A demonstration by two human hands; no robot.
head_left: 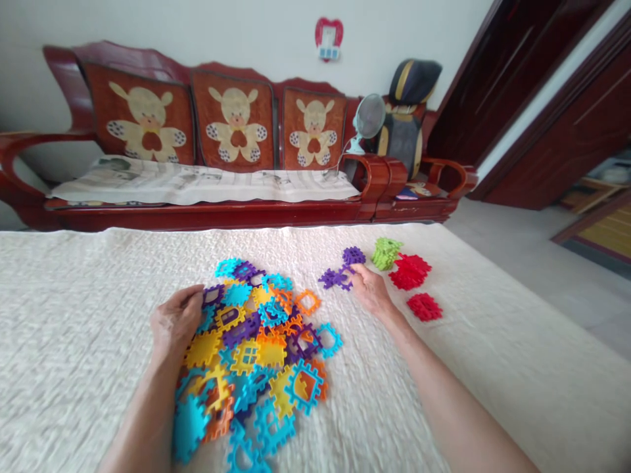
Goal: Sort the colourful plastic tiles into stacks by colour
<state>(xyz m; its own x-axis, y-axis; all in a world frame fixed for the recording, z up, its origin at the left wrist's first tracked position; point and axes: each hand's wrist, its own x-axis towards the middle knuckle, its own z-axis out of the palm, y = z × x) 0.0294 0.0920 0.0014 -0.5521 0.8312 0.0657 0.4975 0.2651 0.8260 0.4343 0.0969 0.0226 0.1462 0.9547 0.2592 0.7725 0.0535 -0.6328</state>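
Note:
A loose heap of interlocking plastic building tiles in blue, yellow, orange and purple lies in front of me. My left hand is at the heap's left edge, its fingers closed at the rim of a purple window-shaped tile; the fingertips are partly hidden. Off to the right, my right hand pinches a purple tile between thumb and fingers. Just beyond that hand lies a small purple stack. To its right are a green stack and two red piles, one farther back and one nearer.
A cream quilted cloth covers the table. Past its far edge stands a dark red wooden sofa with bear-patterned cushions. A small fan is by the armrest, beside a wooden chair with a massage cushion.

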